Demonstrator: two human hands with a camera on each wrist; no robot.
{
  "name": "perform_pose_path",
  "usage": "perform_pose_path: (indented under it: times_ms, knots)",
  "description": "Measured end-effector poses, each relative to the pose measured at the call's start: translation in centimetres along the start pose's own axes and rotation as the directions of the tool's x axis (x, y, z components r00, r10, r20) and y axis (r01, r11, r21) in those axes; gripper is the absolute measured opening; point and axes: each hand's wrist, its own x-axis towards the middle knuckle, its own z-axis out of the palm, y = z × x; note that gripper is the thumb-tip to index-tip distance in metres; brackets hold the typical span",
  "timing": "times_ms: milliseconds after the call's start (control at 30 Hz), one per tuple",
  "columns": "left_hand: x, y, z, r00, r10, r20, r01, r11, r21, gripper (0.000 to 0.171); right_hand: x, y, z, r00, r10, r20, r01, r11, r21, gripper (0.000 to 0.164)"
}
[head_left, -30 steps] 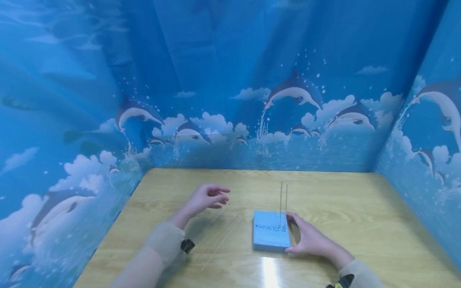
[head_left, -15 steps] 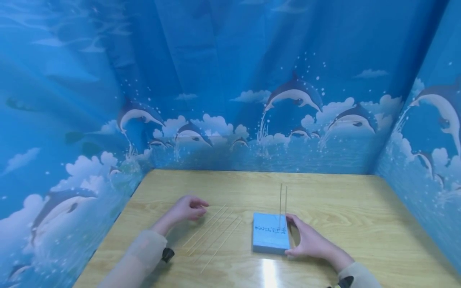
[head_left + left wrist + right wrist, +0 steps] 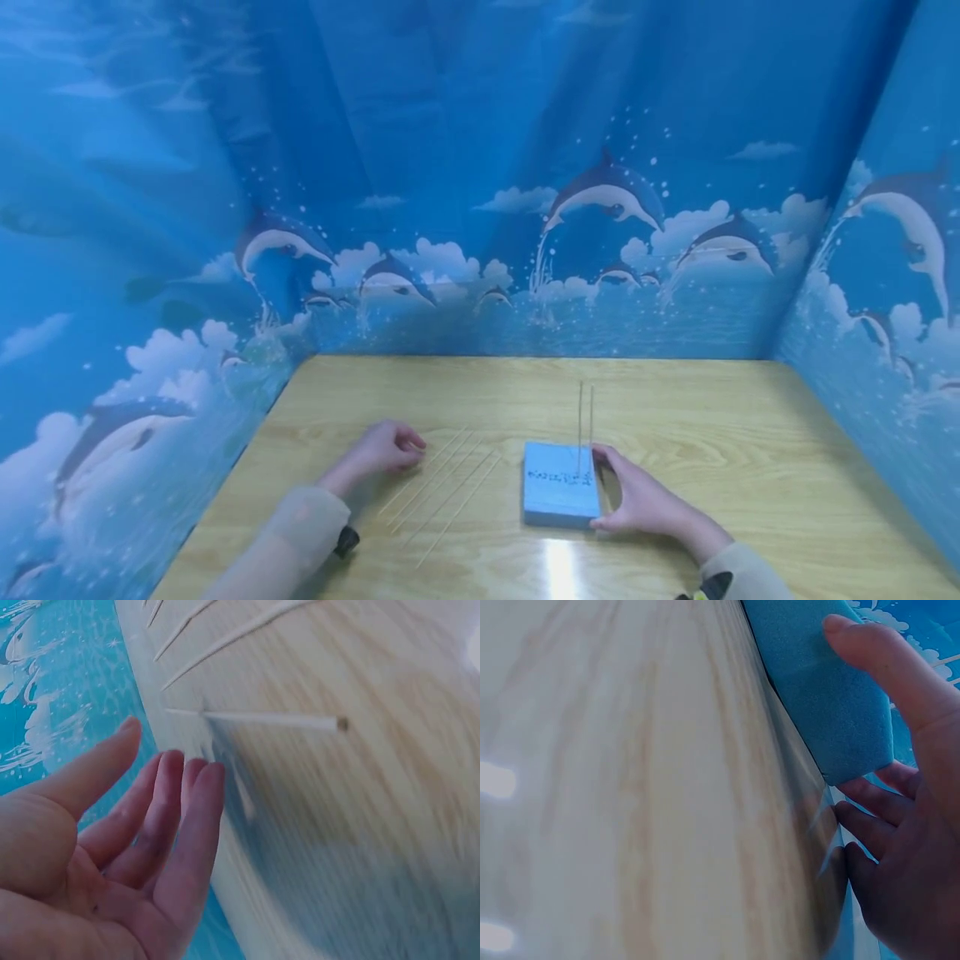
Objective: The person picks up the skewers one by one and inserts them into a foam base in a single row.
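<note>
My right hand [image 3: 647,498] holds a blue foam block [image 3: 557,502] by its right side, thumb at the near corner and fingers at the far one. A row of dark marks crosses the block's top, and two thin sticks [image 3: 580,417], which look like bamboo skewers, stand upright in it. To the left, several more skewers [image 3: 459,512] lie slanted on the table, roughly side by side. Just beyond their left edge hovers my left hand [image 3: 381,450]. The left wrist view shows its loosely bent fingers [image 3: 214,795] and thumb apart, close to one skewer [image 3: 270,719] but holding nothing.
Everything rests on a light wooden table [image 3: 712,417]. Blue curtains [image 3: 450,167] printed with dolphins hang behind it and along both sides. A bright light reflection [image 3: 559,567] shows on the tabletop in front of the block.
My left hand has moved left and nearer to me, from above the skewers' far ends to their left side. My right hand keeps holding the foam block in place.
</note>
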Motion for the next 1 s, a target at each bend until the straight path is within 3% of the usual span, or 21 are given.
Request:
perform_pose_path:
  times_ms: [267,567,1000]
  knots:
    - [0.2,-0.3,1.3,0.997,-0.06,-0.044,0.06,0.998,0.012,0.026,-0.1,-0.3,-0.1,1.0,0.009,-0.003,-0.009,1.0,0.002,0.116]
    - [0.5,-0.6,1.4,0.998,-0.029,-0.062,0.035,0.994,0.1,0.026,-0.2,-0.5,0.0,0.999,0.031,0.011,-0.031,0.999,0.016,0.117]
    - [0.4,-0.5,1.1,0.996,-0.071,-0.046,0.074,0.996,0.052,0.026,-0.1,-0.2,0.1,1.0,0.007,-0.002,-0.007,1.0,0.006,0.116]
